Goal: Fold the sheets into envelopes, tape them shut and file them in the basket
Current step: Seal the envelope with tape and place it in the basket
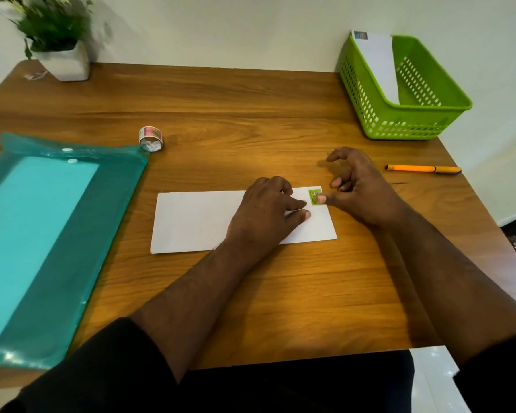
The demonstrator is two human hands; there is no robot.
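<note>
one folded white envelope (197, 222) lies flat on the wooden table (251, 114), green sticker (314, 196) at its far right corner. left hand (262, 210) presses down on it, fingers fairly straight; right hand (361, 189) thumb presses the sticker, other fingers curled above, holding nothing. green basket (399, 114) holds another envelope (379, 61) far right.

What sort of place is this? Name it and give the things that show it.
Probably a home or small-office desk: a wooden table against a plain wall, with a potted plant, an orange pen, a teal document folder and a green filing basket.
</note>
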